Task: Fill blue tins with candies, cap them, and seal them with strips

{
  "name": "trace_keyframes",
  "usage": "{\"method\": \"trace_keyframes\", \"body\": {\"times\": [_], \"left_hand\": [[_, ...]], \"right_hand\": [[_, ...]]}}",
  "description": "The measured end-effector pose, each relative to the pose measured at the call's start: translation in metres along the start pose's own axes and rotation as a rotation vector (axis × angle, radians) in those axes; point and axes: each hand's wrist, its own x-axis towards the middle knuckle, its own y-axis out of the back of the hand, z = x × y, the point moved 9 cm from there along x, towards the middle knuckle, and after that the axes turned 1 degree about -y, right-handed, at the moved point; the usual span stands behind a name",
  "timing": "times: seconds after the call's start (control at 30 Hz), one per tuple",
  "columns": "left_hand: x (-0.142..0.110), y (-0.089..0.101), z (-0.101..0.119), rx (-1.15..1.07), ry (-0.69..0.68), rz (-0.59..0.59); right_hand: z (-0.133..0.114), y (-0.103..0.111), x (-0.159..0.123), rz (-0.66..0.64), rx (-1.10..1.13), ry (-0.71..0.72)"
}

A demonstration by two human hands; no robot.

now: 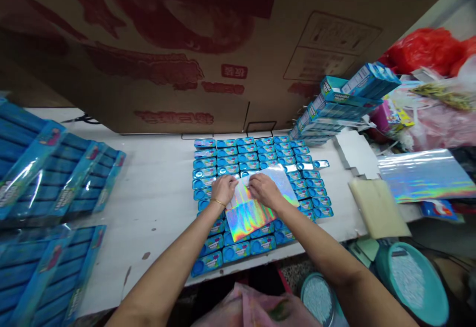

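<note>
Stacked blue packs fill the desk's left. The left hand, then the right hand, bend fingers at an iridescent sheet's far edge; I cannot tell their grip. It partly covers blue cases; rightward, stacked boxes, white card.

You seem to be in a small packing workshop. Your white table carries rows of matching blue packs, with bundled blue boxes at its left end, a printed carton along its far edge and teal tubs near its right end.
</note>
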Motion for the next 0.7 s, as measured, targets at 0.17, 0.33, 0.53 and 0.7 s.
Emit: {"method": "trace_keyframes", "body": {"times": [0.17, 0.33, 0.53, 0.7], "left_hand": [[-0.003, 0.008, -0.002, -0.010, -0.003, 0.071], [-0.022, 0.030, -0.019, -0.770, 0.093, 0.232], [-0.052, 0.030, -0.041, -1.436, 0.387, 0.170], [-0.052, 0.043, -0.077, -1.304, 0.411, 0.312]], "right_hand": [[0.004, 0.032, -0.003, -0.009, 0.412, -0.207], [0.016, 0.025, 0.011, 0.012, 0.869, -0.461], [0.011, -0.019, 0.030, 0.059, 1.171, -0.715], [-0.007, -0.047, 0.046, 0.033, 1.243, -0.768]]}}
